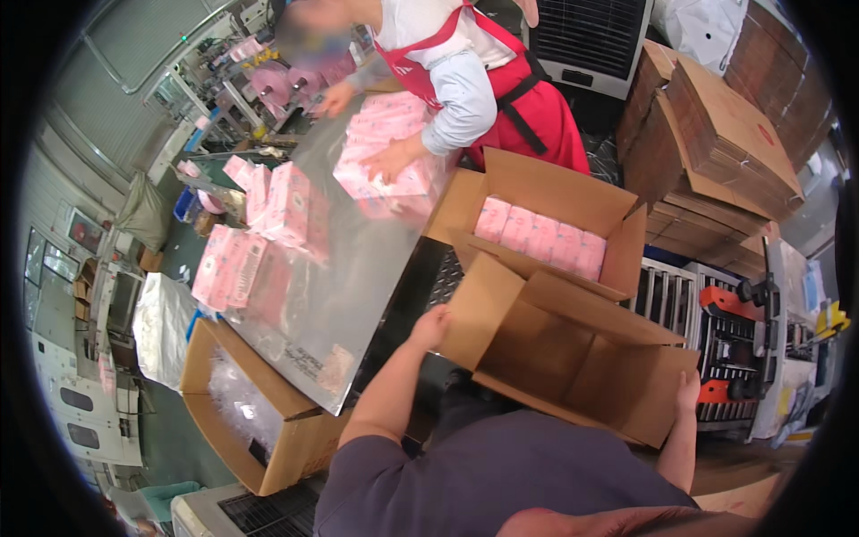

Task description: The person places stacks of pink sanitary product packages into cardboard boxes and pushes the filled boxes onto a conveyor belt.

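An open cardboard box (pixel 546 358) with bare brown inner walls stands in front of me, its flaps spread. On its left side, my left hand (pixel 433 328) is closed on the edge of a raised flap. At the right end, my right hand (pixel 687 394) grips the outer edge of the box's other flap, its fingers partly hidden behind the cardboard. Just beyond is a second open carton (pixel 573 186) holding a row of pink packs (pixel 541 234).
Across the metal table (pixel 358 259), a co-worker in a red apron (pixel 546 116) handles a stack of pink packs (pixel 385 148). More pink packs (pixel 295 206) lie left. A box of clear plastic (pixel 237 398) stands nearer. Flattened cartons (pixel 734 134) and a roller conveyor (pixel 667 291) are right.
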Demonstrator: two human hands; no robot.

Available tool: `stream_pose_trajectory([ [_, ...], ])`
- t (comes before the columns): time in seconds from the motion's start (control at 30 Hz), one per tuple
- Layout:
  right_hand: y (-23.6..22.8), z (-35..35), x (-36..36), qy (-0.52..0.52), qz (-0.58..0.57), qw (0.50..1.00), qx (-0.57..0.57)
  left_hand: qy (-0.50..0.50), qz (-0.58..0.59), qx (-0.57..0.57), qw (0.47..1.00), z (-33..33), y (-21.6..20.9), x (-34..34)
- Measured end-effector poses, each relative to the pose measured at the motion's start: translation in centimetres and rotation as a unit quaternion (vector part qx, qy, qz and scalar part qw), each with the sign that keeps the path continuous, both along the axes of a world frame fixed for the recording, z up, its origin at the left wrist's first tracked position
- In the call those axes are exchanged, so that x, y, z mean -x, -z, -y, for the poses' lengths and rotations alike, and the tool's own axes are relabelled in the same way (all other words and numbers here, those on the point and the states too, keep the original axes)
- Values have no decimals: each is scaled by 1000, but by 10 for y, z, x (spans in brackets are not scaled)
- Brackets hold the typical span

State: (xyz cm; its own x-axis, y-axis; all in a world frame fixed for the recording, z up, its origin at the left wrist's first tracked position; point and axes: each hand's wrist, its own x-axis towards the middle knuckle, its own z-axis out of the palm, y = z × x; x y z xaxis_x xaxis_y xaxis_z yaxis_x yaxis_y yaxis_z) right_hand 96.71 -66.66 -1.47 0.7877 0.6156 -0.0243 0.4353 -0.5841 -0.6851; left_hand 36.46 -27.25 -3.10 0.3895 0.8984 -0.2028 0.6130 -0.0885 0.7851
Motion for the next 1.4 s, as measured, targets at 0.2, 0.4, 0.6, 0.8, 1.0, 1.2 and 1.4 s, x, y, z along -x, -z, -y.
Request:
stream_pose_trajectory([
  [0.2,59,40,-8,188,-352,916,38,-46,-369,191,908,40,46,-61],
  [0.4,58,-43,21,71,-344,934,-59,-77,-47,231,969,9,62,23],
  [0.6,67,-151,107,-9,-67,998,16,-153,199,320,914,30,-53,126],
  [0.8,6,-207,219,-166,208,829,492,-160,100,182,965,62,-73,149],
  [1.0,54,-188,245,-88,34,846,525,-402,219,-87,885,17,-125,329],
  [1.2,62,-246,213,-151,36,795,586,-658,-261,-53,705,159,-42,527],
  [1.4,105,-243,169,-315,169,656,665,-632,-232,80,735,95,4,543],
])
